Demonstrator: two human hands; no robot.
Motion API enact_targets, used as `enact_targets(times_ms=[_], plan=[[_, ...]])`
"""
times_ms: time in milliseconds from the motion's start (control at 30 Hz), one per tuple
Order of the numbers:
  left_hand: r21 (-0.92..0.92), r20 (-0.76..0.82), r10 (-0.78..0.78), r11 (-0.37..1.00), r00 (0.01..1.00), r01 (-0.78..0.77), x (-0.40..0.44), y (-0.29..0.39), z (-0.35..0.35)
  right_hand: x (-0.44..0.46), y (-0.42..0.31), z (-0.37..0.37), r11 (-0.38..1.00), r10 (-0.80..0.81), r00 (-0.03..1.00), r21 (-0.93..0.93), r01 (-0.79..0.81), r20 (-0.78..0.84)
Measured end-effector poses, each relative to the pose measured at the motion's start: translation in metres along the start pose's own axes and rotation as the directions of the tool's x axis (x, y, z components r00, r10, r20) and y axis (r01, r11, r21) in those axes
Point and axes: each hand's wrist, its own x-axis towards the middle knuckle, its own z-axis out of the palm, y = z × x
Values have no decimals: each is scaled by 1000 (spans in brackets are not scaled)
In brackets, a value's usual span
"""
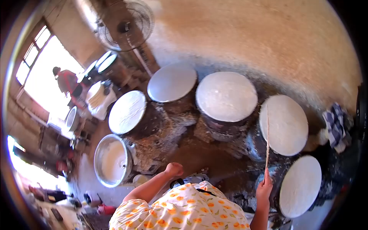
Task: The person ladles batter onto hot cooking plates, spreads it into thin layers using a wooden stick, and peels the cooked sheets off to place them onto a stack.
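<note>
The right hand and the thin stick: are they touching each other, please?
Touching. The head view shows the right hand closed around the lower end of the thin stick.

A round fan with a wire cage [124, 27] is positioned at the upper left, adjacent to a tan plastered wall [260, 42]. A bright multi-pane window [43, 37] occupies the far left. In front of it, a person in dark and red clothing [68, 82] leans near a pale, layered stack [95, 95]. A dark-blue-and-white patterned cloth [334, 126] is located at the far right.
</note>
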Motion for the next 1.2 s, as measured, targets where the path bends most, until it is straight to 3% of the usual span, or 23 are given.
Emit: enact_targets(times_ms=[33, 100, 200, 233, 300, 333, 367, 467, 600, 833, 1033, 1167, 1200], plan=[[-60, -82, -38, 998, 996, 33, -2, -15, -21, 9, -8, 9, 1000, 9, 997, 18, -11, 80], [-150, -178, -83, 987, 980, 56, -10, -42, -60, 27, -21, 36, 993, -112, 991, 48, 109, 79], [-299, -327, -179, 951, 928, 77, -20, -73, -105, 56, -66, 61, 966, -169, 959, 229, 116, 227], [-339, -357, -194, 938, 914, 67, -21, -82, -119, 63, -75, 80, 938, -322, 939, 177, 299, 120], [-398, -381, -220, 916, 898, 56, -17, -94, -138, 67, -100, 107, 959, -233, 923, 233, 164, 308], [-426, -384, -238, 903, 892, 57, -13, -98, -147, 69, -124, 115, 919, -64, 834, 358, -164, 548], [-450, -386, -254, 891, 887, 60, -8, -99, -159, 70, -155, 121, 859, -27, 718, 383, -339, 696], [-506, -298, -245, 860, 923, 65, 10, -101, -189, 67, -224, 158, 815, -49, 506, 328, -478, 861], [-535, -224, -147, 845, 964, 5, 45, -100, -239, 58, -283, 209, 761, -81, 402, 317, -566, 912], [-603, -206, -126, 797, 970, -25, 57, -82, -312, 55, -324, 220, 783, -31, 368, 252, -569, 929], [-635, -262, -110, 768, 959, -85, 47, -68, -310, 63, -308, 223, 808, -13, 290, 181, -561, 957], [-640, -234, -103, 765, 967, -74, 36, -63, -295, 68, -292, 247, 825, -223, 212, 300, -479, 951], [-654, -230, -75, 750, 970, -97, 33, -60, -292, 74, -292, 247, 829, -171, 171, 235, -508, 970]])
